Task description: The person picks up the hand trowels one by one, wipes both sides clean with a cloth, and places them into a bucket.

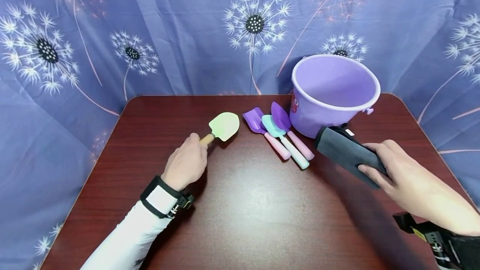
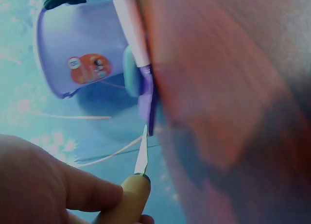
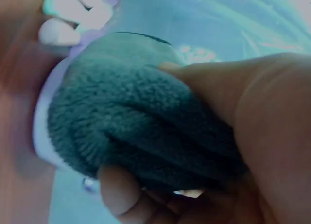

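My left hand grips the yellow handle of a small toy trowel. Its pale green blade points away to the right over the table; in the left wrist view that blade shows edge-on. A folded dark grey cloth, fuzzy in the right wrist view, is held between the thumb and fingers of my right hand. The cloth's far end is in front of a purple bucket. Between the hands lie a purple flat shovel, a teal spade and a purple pointed trowel.
The brown wooden table ends at a back edge just behind the bucket. A blue curtain with dandelion prints hangs behind and along both sides. The three loose tools lie close together against the bucket's left front.
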Tool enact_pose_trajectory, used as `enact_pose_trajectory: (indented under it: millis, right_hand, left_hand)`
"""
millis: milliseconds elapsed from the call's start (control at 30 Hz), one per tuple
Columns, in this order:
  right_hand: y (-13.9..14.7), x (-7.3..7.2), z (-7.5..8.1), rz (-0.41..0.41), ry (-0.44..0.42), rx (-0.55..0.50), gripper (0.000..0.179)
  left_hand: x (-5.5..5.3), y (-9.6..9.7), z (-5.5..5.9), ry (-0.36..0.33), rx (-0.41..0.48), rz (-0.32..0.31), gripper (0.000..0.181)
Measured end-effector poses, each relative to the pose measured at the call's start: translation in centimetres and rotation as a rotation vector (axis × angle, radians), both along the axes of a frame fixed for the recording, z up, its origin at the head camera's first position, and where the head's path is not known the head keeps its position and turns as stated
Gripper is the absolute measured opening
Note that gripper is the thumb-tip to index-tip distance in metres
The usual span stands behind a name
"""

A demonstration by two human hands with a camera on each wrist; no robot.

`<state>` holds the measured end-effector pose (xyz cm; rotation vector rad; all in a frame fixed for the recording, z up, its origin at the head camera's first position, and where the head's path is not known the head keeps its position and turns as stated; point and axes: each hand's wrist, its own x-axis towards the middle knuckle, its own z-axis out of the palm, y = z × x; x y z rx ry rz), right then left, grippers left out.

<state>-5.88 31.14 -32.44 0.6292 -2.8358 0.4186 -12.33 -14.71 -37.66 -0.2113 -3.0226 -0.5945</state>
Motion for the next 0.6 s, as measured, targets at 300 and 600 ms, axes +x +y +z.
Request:
enact_pose_trajectory:
  millis: [300,600]
  right_hand:
    - [-4.2,-1.2,3.3,0.147,0.150,-0.085,0.055]
    - [-8.3,-3.0,5.1,0.190,0.240,-0.163,0.058]
  left_hand:
    - [1.3,-0.2,3.0,0.199,0.039,-0.011,0.018]
    - [1.5,1.1,4.6,0.347,0.039,-0.052,0.018]
